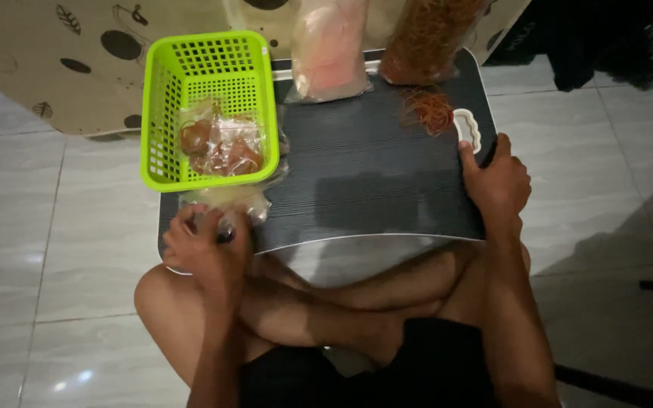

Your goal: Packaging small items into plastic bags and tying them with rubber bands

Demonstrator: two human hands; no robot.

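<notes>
Hands were both busy: my left hand pinched a small clear packet at the bench's near-left edge, below the green basket; my right hand gripped the bench's right rim. Steadying it seemed wise while I twisted the packet tightly.

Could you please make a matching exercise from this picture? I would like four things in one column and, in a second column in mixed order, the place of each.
Things:
1. green basket
2. loose rubber bands
3. left hand
4. right hand

Places:
A. gripping the right edge of the dark tray, below its white handle
B. at the tray's near left corner, on a small clear packet
C. on the tray's far left side, with filled packets inside
D. a small pile on the tray beside the white handle

Pairs: 1-C, 2-D, 3-B, 4-A
</notes>
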